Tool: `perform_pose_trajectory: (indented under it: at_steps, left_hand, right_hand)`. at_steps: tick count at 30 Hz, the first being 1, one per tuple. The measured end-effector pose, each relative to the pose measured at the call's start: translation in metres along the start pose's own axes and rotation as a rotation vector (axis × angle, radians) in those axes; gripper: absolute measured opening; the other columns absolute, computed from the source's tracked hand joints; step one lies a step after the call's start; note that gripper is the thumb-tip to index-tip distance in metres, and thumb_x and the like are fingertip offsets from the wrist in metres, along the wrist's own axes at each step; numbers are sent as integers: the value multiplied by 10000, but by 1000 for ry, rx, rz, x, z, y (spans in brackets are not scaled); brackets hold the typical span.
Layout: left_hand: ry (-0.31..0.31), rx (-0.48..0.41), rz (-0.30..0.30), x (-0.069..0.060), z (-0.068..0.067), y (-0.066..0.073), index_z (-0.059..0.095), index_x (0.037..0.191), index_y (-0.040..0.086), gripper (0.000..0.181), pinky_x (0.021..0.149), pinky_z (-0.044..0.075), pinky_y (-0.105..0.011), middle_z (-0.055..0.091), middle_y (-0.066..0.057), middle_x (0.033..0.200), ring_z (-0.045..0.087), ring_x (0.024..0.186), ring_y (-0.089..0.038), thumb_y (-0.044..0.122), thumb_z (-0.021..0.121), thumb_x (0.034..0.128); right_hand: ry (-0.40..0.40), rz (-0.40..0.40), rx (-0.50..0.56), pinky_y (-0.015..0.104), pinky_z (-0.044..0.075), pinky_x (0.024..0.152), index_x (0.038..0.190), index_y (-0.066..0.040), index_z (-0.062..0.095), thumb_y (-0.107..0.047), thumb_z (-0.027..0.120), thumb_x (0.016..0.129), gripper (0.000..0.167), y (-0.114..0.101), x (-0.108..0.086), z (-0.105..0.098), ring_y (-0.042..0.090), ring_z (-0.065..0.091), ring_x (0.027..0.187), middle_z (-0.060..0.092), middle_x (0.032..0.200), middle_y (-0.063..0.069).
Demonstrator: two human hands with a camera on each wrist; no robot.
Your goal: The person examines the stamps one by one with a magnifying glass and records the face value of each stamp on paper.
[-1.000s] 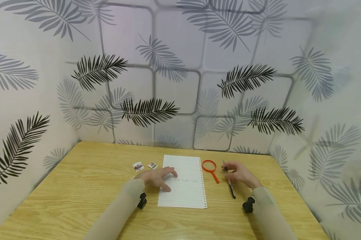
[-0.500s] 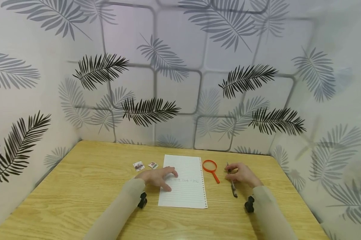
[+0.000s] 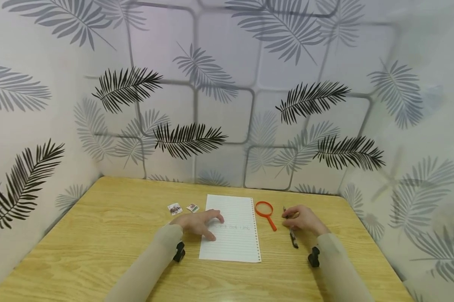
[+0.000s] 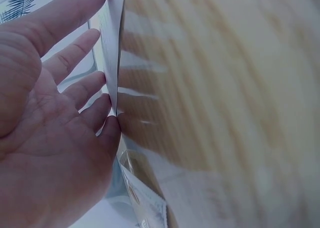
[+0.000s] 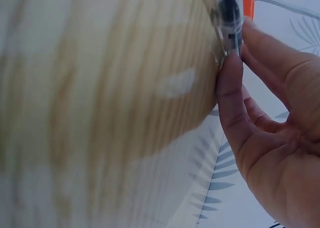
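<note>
My left hand [image 3: 198, 222] rests with fingers spread on the left side of a sheet of lined paper [image 3: 230, 248], which has a row of faint handwriting across it. In the left wrist view its fingers [image 4: 75, 90] lie straight at the paper's edge. To the right, the right hand [image 3: 303, 219] pinches a pen [image 3: 294, 240] between thumb and fingertips, low at the tabletop. The pen's clear barrel [image 5: 229, 22] shows in the right wrist view, and the fingers cover its middle part.
An orange magnifying glass [image 3: 271, 223] lies between the paper and the pen. Two small printed pieces [image 3: 175, 209] sit left of the paper, near the left hand. Patterned cloth [image 3: 219, 163] hangs behind the wooden table [image 3: 98, 235] and at its sides.
The right hand has shifted slightly to the right, its fingers drawn closer around the pen. The pen has moved a little to the right with it. My left hand stays put on the paper.
</note>
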State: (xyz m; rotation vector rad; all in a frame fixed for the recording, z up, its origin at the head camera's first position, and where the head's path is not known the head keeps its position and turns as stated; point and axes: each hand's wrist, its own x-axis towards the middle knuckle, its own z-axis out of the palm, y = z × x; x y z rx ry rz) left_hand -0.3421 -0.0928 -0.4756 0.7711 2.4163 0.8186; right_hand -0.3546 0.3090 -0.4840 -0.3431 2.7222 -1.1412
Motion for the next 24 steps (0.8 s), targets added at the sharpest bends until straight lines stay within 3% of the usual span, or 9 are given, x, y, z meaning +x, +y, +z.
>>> perform_pose_trajectory:
  at_steps: [5, 10, 13, 16, 19, 22, 24]
  left_hand:
    - [15, 53, 10, 2, -3, 3, 545, 1270, 263, 505, 1202, 154, -537, 215, -75, 1629, 149, 1511, -316, 205, 786, 830]
    - [46, 93, 24, 1, -5, 5, 567, 1270, 203, 495, 1198, 199, -509, 301, -99, 1594, 237, 1485, -325, 180, 788, 828]
    - [95, 43, 23, 0, -5, 2, 576, 1271, 164, 450, 1183, 230, -520, 366, -114, 1556, 277, 1465, -337, 172, 757, 859]
    - [184, -35, 16, -1, -3, -3, 576, 1286, 147, 410, 1144, 287, -544, 442, -114, 1499, 345, 1425, -345, 223, 708, 905]
    - [276, -134, 1, -2, -3, -5, 564, 1323, 143, 431, 1082, 361, -556, 490, -102, 1452, 417, 1370, -348, 306, 664, 937]
    - [338, -218, -18, -6, -4, -1, 536, 1368, 142, 481, 1048, 389, -567, 486, -107, 1453, 430, 1354, -368, 369, 628, 955]
    - [378, -228, -32, -9, -5, 5, 519, 1392, 159, 504, 1059, 377, -571, 480, -110, 1461, 413, 1369, -369, 398, 613, 959]
  right_hand:
    - [12, -23, 24, 292, 557, 642, 1185, 26, 664, -163, 667, 934, 314, 1, -4, -1, 151, 643, 745, 637, 1079, 177]
    - [21, -13, 135, 306, 538, 678, 1282, 69, 585, -210, 599, 982, 410, -4, -10, -1, 167, 612, 798, 641, 1178, 239]
    - [49, 6, 203, 314, 518, 701, 1341, 63, 539, -243, 578, 994, 465, -11, -12, 0, 155, 587, 818, 617, 1259, 235]
    - [73, 25, 291, 336, 514, 744, 1374, 64, 504, -258, 565, 1002, 496, -18, -13, 4, 193, 585, 839, 584, 1274, 260]
    - [84, 42, 358, 373, 526, 835, 1384, 57, 498, -278, 571, 999, 516, -25, -15, 9, 250, 603, 1007, 550, 1325, 270]
    - [73, 40, 364, 429, 506, 940, 1406, 38, 482, -303, 568, 999, 539, -34, -17, 13, 328, 555, 1178, 498, 1418, 250]
    - [69, 39, 345, 473, 479, 985, 1415, 18, 482, -325, 567, 997, 547, -41, -19, 16, 371, 530, 1232, 482, 1446, 233]
